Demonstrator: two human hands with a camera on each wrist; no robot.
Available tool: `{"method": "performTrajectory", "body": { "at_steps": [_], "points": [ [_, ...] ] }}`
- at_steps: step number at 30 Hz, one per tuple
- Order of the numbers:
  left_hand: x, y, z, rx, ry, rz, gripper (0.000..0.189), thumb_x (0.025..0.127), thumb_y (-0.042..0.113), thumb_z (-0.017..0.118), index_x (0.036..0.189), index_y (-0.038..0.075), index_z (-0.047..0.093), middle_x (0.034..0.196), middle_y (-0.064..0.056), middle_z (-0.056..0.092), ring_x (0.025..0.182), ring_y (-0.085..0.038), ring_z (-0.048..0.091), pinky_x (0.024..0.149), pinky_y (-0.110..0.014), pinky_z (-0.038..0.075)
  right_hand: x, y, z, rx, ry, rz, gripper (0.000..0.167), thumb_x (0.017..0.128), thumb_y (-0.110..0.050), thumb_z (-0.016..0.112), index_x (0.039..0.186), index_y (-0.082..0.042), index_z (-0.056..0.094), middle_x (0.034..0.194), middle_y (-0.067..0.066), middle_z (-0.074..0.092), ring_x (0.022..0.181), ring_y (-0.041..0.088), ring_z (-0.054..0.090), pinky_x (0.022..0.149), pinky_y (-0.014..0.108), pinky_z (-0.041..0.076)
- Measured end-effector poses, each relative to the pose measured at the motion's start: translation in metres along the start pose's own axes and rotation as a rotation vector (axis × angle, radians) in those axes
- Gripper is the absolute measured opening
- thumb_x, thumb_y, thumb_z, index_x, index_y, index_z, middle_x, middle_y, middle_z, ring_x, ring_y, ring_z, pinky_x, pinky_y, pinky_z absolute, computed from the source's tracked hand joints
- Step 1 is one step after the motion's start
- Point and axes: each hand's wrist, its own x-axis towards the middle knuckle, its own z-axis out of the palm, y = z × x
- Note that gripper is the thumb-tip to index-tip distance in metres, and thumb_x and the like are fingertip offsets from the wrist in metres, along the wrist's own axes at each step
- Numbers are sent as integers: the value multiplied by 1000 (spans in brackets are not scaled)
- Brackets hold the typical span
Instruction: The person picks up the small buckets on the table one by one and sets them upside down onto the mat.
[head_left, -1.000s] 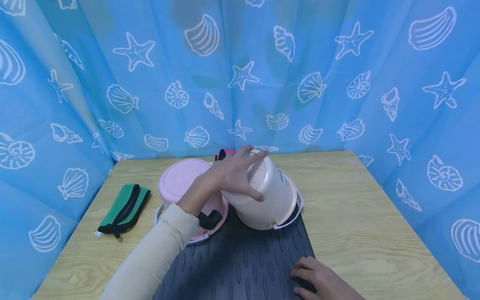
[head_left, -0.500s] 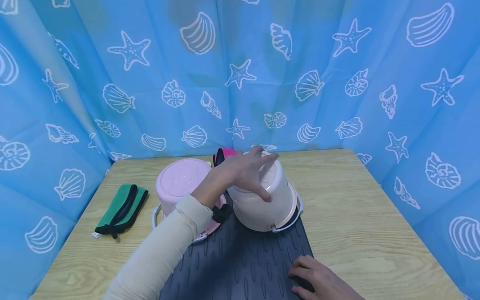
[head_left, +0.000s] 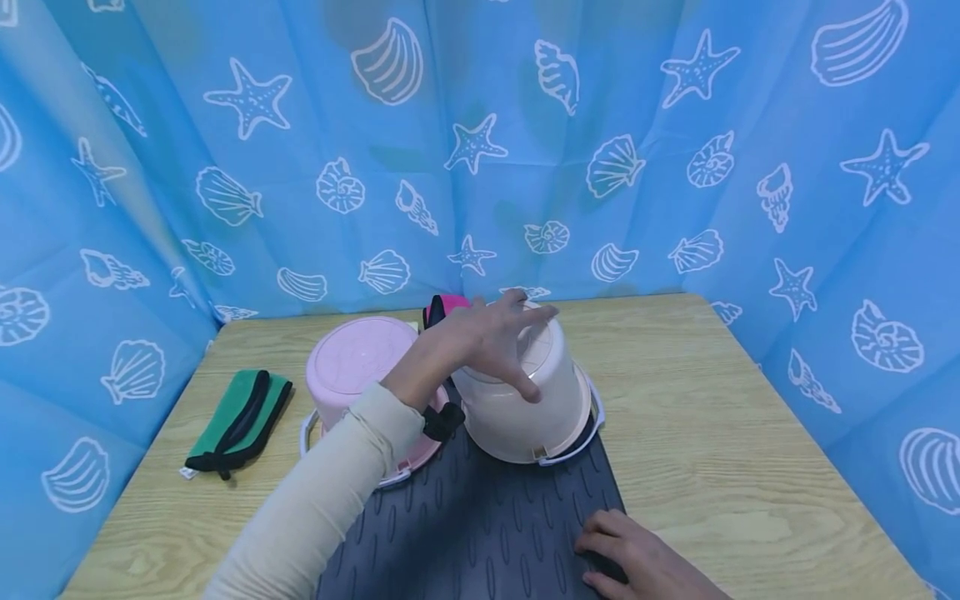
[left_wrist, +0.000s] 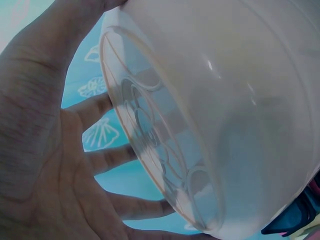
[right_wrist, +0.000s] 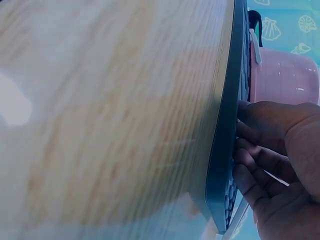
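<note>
My left hand reaches over an upside-down cream bucket. Its spread fingers and thumb hold the bucket round the base, and in the left wrist view the fingertips meet the base's edge. The bucket's rim is down by the dark ribbed mat, with the handle lying out to the right. Just to the left, a pink bucket also stands upside down, partly hidden by my left arm. My right hand rests at the mat's right edge, fingers loosely bent, gripping nothing visible.
A green pouch with black trim lies on the wooden table at the left. Behind the buckets, a bright pink and black item shows in part. A blue shell-print curtain surrounds the table.
The left hand has brought the cream bucket's base to the right, so it leans less than before. The right hand keeps its place; the head view has shifted slightly.
</note>
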Motion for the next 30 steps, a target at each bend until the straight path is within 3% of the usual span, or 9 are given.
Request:
{"method": "performTrajectory", "body": {
  "at_steps": [20, 30],
  "points": [
    [7, 8, -4, 18, -47, -48, 110, 67, 71, 77, 158, 46, 20, 160, -2, 21, 128, -40, 38, 88, -51, 49, -2, 3, 3, -10, 53, -47, 17, 90, -21, 77, 105, -14, 72, 102, -9, 54, 86, 1, 49, 66, 19, 46],
    [15, 21, 2, 108, -74, -52, 111, 66, 75, 75, 158, 46, 18, 164, -3, 17, 134, -47, 35, 96, -54, 45, -2, 2, 5, 2, 74, -67, 18, 90, -19, 77, 106, -15, 72, 103, -9, 55, 87, 2, 49, 67, 18, 46]
  ]
}}
